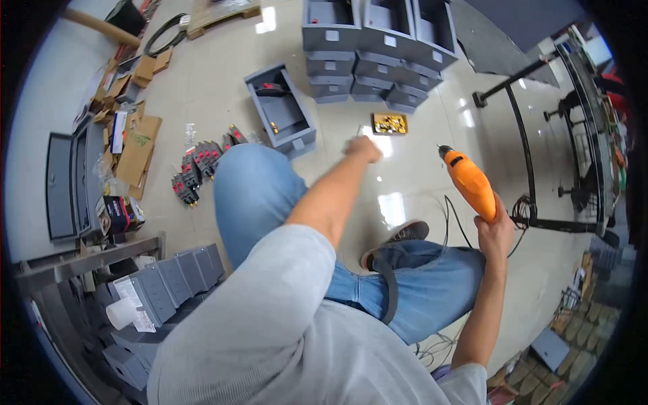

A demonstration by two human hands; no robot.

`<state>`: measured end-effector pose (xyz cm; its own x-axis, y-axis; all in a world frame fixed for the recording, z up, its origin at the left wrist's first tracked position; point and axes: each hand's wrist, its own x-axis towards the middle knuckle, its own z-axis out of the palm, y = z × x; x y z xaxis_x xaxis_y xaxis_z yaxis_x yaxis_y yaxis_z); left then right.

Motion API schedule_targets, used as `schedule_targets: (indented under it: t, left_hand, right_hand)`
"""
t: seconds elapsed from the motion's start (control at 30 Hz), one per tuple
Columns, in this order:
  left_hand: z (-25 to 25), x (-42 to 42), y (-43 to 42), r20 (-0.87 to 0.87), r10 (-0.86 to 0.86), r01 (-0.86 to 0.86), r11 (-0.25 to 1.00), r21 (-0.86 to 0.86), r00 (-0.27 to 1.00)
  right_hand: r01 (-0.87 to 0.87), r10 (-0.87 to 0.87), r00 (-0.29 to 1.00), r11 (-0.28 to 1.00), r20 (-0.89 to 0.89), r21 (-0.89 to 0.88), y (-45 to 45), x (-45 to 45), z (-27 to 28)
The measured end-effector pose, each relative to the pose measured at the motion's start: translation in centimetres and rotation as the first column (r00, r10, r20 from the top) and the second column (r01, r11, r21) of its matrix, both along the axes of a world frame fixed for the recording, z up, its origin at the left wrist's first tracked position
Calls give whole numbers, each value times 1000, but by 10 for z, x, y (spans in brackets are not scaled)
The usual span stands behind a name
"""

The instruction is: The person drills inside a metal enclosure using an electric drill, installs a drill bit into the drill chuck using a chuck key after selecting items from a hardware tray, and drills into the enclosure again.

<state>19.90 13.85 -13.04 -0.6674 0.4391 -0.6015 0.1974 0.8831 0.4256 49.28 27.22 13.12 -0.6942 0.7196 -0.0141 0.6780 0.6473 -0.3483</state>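
Observation:
An orange power drill (472,185) is gripped in my right hand (496,229), its black chuck pointing up and to the left, with a cord trailing nearby. My left hand (365,149) is closed over the floor, with a small thin pale item showing at its fingers, too blurred to name. Just right of that hand lies a small tray (391,115) of yellow metal parts. An open grey box (302,136) stands on the floor left of the hand, holding a dark part with red and some small yellow pieces.
Stacked grey boxes (356,63) stand ahead. Black-and-red parts (196,165) lie left of my knee. Flattened cardboard (139,150) and a grey cabinet (61,182) are farther left. A black metal frame (525,142) stands at right. More grey boxes (162,290) sit at lower left.

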Motion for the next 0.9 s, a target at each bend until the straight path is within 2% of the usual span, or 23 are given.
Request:
schedule_targets:
  t: [0.03, 0.07, 0.1, 0.13, 0.2, 0.3, 0.4, 0.43, 0.5, 0.57, 0.63, 0.77, 0.87, 0.9]
  left_hand:
    - [12, -13, -30, 7, -91, 91, 987, -130, 996]
    - [-32, -14, -46, -354, 59, -147, 963, -225, 933]
    - [-35, -21, -67, -437, 34, -182, 936, -301, 899]
    - [-43, -37, -86, -391, 88, -209, 937, -279, 916]
    - [-98, -54, -101, -723, 219, -456, 877, -149, 656]
    - [-66, -60, -113, -435, 182, -306, 922, -236, 882]
    - [-26, -68, -102, -238, 93, -180, 909, -377, 967]
    - [-5, -66, -96, -223, 106, -182, 917, -356, 969]
    - [-37, -76, -87, -145, 63, -95, 970, -225, 987]
    - [-45, -72, -79, -70, -12, 4, 992, -126, 997]
    - [-29, -54, -59, -12, -116, 115, 992, -51, 993]
    - [-69, 5, -25, -46, -143, 145, 989, 32, 989]
    - [-59, 38, -10, 147, -269, 255, 961, 110, 952]
    - [-74, 50, -6, 218, -267, 234, 958, 167, 939]
  right_hand:
    - [26, -27, 998, 1000, 60, 6, 1, 0, -1]
    - [23, -23, 998, 1000, 62, -4, 3, 1, -4]
    - [12, -11, 997, 1000, 72, -13, 5, 4, -4]
    - [-2, 3, 997, 1000, 78, -20, 7, 4, -5]
    - [15, -9, 996, 998, 87, -63, 6, 11, -4]
    - [30, -21, 993, 997, 118, -76, 3, 9, 0]
    - [98, -79, 979, 991, 187, -96, -4, 0, 13]
    - [121, -99, 978, 986, 182, -111, -5, -3, 17]
    - [168, -140, 974, 974, 179, -152, -8, -7, 19]
    - [160, -142, 984, 971, 111, -175, -3, -6, 12]
    - [120, -114, 992, 980, 49, -156, 0, -3, 9]
    - [95, -88, 995, 987, 57, -133, 3, -4, 8]
    - [97, -89, 994, 987, 64, -131, 3, 4, 7]
    - [97, -89, 993, 990, 75, -103, 5, 6, 2]
